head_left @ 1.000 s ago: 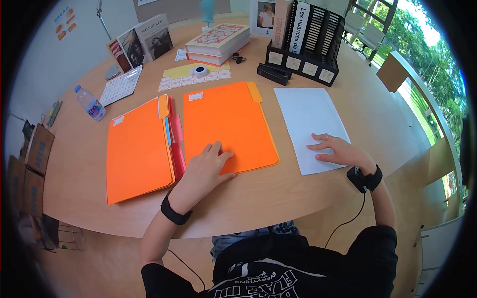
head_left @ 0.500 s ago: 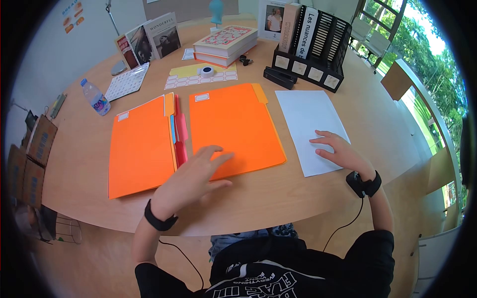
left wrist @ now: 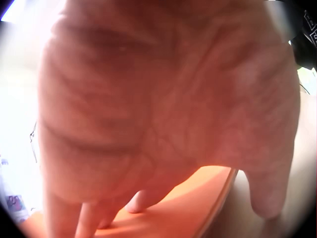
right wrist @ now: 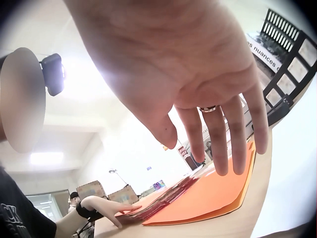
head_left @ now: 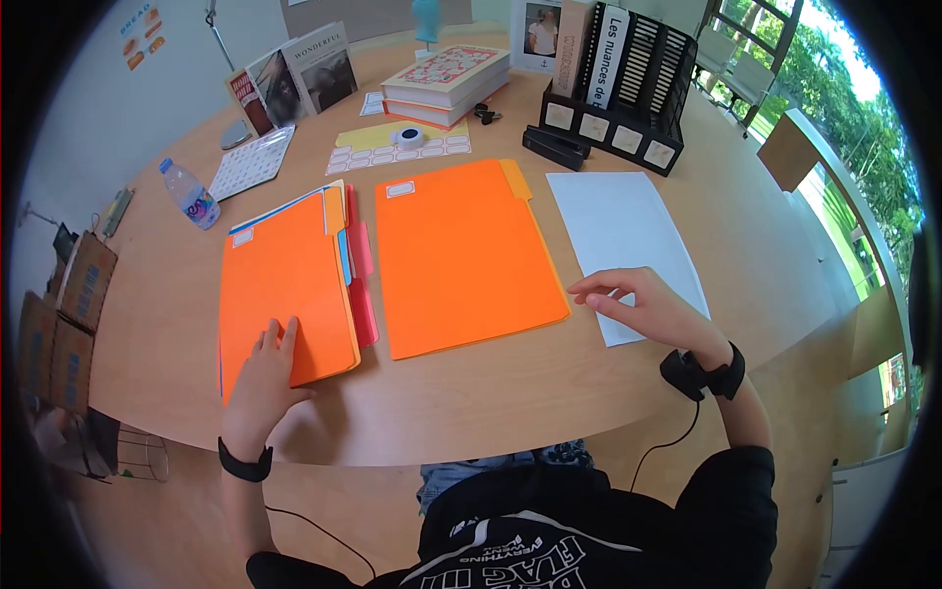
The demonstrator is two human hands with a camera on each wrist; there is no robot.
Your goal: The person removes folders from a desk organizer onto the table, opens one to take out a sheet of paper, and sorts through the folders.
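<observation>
— Where are your hands?

— My left hand [head_left: 263, 373] lies flat, fingers straight, on the near end of the folder stack [head_left: 285, 280], close to its bottom edge. My right hand [head_left: 643, 306] hovers with fingers loosely spread and holding nothing, over the near left corner of the sheet [head_left: 628, 240], just beside the single folder [head_left: 461, 255].

— Any room to move?

— Bare table [head_left: 510, 393] runs between the folders' near edges and the rim in front of me. The stack and the single folder lie side by side with a narrow gap; pink tabs stick out of the stack into it. Behind sit a label sheet [head_left: 397, 152], books [head_left: 446, 83] and a black rack [head_left: 613, 118].

— What do the wrist cameras add?

— The right one shows my fingers [right wrist: 233, 134] raised off the folder [right wrist: 208, 196], and the stack's layered edges low on the table. The left one is mostly palm [left wrist: 163, 109], fingertips down on orange.
</observation>
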